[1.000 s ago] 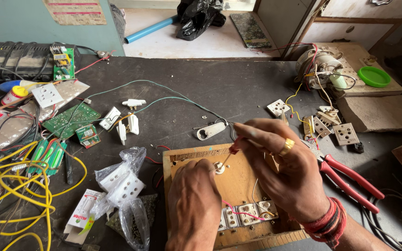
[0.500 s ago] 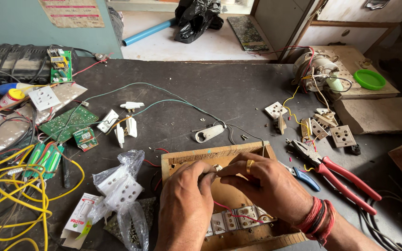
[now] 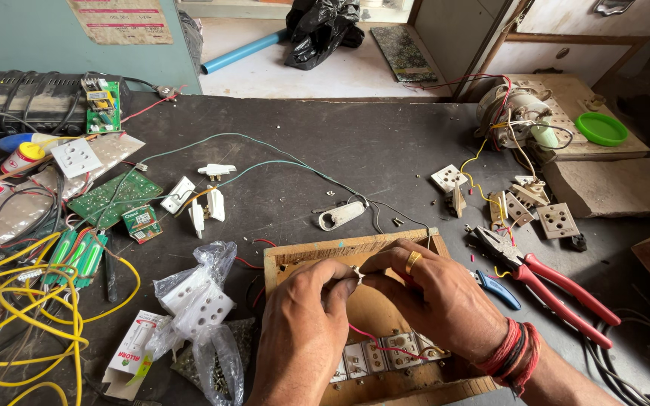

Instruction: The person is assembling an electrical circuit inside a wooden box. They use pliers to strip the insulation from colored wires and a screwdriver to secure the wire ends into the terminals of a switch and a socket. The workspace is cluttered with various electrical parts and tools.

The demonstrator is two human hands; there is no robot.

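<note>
Head view: a small white part [image 3: 356, 274] is pinched between the fingertips of the left hand [image 3: 304, 325] & the right hand [image 3: 438, 301]. Both hands are curled in, thumbs & first fingers pressed on the part, over the wooden box [image 3: 306, 257] at the near edge of the worktop [image 3: 385, 158], about mid-way. A red wire [image 3: 374, 342] is seen under the hands, by a row of white switches [image 3: 385, 353] at the box's near side. Red pliers [image 3: 543, 282] are laid just right of the box. A bag of white sockets [image 3: 193, 301] is laid to the left. Yellow wire [image 3: 16, 323] is piled at the near left corner. A green circuit board [image 3: 110, 197] is placed farther back on the left.
</note>
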